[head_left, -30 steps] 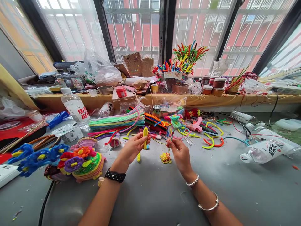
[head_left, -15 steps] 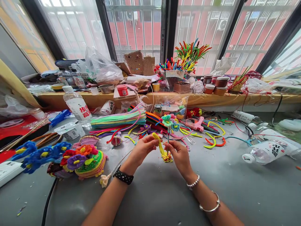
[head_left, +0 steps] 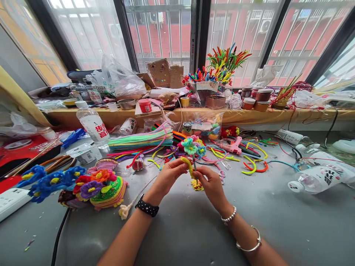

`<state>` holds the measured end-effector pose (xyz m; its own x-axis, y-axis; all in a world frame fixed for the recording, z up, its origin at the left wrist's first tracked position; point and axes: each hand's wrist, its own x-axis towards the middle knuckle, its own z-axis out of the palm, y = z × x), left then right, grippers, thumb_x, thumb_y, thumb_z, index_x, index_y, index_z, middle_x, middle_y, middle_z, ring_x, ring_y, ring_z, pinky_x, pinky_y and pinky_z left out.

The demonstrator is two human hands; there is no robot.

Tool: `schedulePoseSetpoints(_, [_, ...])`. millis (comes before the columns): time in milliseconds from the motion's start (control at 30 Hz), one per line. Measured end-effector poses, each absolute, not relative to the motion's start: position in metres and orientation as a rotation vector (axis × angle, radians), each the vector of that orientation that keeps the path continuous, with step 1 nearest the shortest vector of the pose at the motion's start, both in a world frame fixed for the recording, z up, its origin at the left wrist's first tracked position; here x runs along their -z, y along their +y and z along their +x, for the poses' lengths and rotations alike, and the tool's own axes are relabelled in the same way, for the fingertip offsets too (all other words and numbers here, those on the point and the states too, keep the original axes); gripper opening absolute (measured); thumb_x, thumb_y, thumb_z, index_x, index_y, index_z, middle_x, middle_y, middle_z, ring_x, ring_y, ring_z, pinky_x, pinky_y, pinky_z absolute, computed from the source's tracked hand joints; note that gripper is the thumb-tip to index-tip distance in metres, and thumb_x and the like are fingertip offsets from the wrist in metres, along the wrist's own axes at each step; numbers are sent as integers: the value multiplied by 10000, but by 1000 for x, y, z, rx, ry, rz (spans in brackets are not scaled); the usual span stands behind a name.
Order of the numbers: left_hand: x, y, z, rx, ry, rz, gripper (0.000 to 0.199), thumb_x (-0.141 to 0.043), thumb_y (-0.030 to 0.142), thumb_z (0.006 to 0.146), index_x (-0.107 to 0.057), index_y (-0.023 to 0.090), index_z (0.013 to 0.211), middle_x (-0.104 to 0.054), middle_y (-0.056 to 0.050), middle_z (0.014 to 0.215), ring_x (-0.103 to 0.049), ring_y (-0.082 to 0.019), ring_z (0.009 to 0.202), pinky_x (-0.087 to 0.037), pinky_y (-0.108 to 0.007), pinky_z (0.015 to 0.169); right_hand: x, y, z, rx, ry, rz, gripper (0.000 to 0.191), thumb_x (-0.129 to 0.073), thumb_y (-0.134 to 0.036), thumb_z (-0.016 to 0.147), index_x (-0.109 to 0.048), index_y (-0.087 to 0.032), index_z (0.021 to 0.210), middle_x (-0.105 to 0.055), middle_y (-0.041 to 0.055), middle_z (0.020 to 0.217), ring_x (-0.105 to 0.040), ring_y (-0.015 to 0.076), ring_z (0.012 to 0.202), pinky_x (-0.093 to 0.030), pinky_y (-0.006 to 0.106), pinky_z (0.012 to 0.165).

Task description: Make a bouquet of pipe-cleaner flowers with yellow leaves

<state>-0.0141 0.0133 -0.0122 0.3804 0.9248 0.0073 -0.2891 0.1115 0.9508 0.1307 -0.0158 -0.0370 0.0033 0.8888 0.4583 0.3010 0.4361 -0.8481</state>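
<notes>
Flowers (head_left: 191, 145) in pink, turquoise and blue are carried on a thin stem (head_left: 195, 162) held above the grey tabletop (head_left: 177, 229), near the middle of the view. The stem is gripped by the right hand (head_left: 212, 184), with thumb and fingertips closed together on it. Just beside it, a yellow fuzzy strip (head_left: 188, 164) is pinched by the left hand (head_left: 168, 176), its thumb and fingers clamped on the piece. The strip is bent in a curve, and its lower end is brought against or very near the right fingertips; which of these cannot be told. Below the hands, a yellow and red fuzzy cluster (head_left: 197, 185) is seen; whether it is joined to the stem cannot be made out. Behind the hands, a bundle of pastel pipe cleaners (head_left: 140, 139) is laid to the left, and a pink glue gun (head_left: 233, 146) is placed to the right among loose coloured pieces. Farther right, a curved yellow piece (head_left: 251, 169) and an orange one are set close together, with plastic bottles (head_left: 314, 180) lying on their sides beyond. At the left, blue fuzzy flowers (head_left: 55, 180) are spread beside a round, multicoloured piece (head_left: 109, 194). Along the back, a wooden ledge (head_left: 163, 117) is crowded with jars, bags and a container (head_left: 206, 92) filled with bright fuzzy stems.
</notes>
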Motion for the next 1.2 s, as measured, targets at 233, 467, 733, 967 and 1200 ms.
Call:
schedulePoseSetpoints(233, [11, 12, -12, -1122, 723, 1083, 152, -682, 260, 615, -642, 178, 737, -596, 5, 743, -463, -84, 641, -343, -192, 585, 33, -17, 131, -743, -1606, -1049, 191, -530, -322, 767, -648, -180, 716, -611, 12, 626, -543, 138, 588, -422, 232, 561])
schedulePoseSetpoints(467, [10, 11, -9, -1090, 636, 1026, 159, -662, 244, 643, -606, 167, 770, -546, 19, 702, -446, -65, 609, -352, -195, 599, 31, -19, 131, -737, -1670, -1064, 218, -524, -335, 775, -648, -163, 720, -602, 20, 623, -538, 141, 589, -413, 239, 563])
schedulePoseSetpoints(733, [7, 7, -4, -1082, 922, 1330, 203, -686, 277, 592, -580, 146, 703, -535, 10, 649, -466, -96, 614, -365, -206, 558, 36, -19, 131, -607, -1631, -1143, 207, -502, -326, 794, -645, -186, 744, -612, 17, 639, -554, 141, 598, -422, 246, 588])
schedulePoseSetpoints(967, [8, 6, -3, -1071, 1003, 1338, 183, -667, 305, 602, -616, 139, 661, -581, -13, 647, -510, -125, 631, -400, -230, 599, 35, -18, 132, -582, -1611, -1159, 183, -553, -350, 757, -658, -200, 764, -617, 8, 653, -543, 140, 592, -422, 248, 582])
schedulePoseSetpoints(1200, [7, 5, -1, -1084, 1006, 1267, 184, -694, 283, 571, -629, 129, 647, -588, -10, 629, -521, -119, 616, -412, -222, 591, 34, -17, 133, -546, -1648, -1164, 185, -560, -347, 753, -664, -194, 769, -607, 12, 650, -547, 141, 591, -416, 242, 561])
